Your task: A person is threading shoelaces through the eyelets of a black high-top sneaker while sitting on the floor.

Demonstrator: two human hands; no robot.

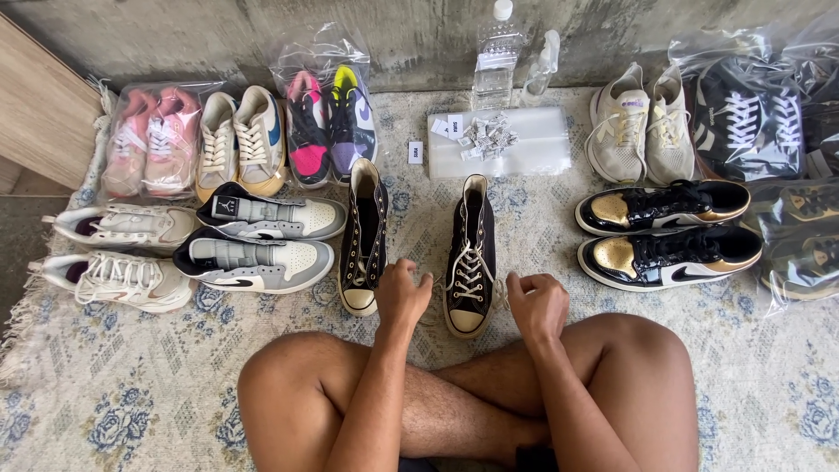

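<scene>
Two black high-top canvas shoes with cream toe caps lie toe-toward-me on the patterned rug. The right shoe (469, 253) has loose white laces; the left shoe (364, 234) shows bare eyelets. My left hand (401, 295) rests curled between the two shoes, pinching one lace end. My right hand (537, 301) sits just right of the laced shoe, fingers closed on the other lace end. My crossed bare legs (454, 393) fill the foreground.
Grey-and-white sneakers (262, 240) and white sneakers (118, 253) lie left; bagged pink and colourful pairs sit behind them. Black-and-gold sneakers (664, 232), cream runners (642, 122) and bagged dark shoes are right. A clear bag with small packets (498, 140) and bottles (496, 61) stand by the wall.
</scene>
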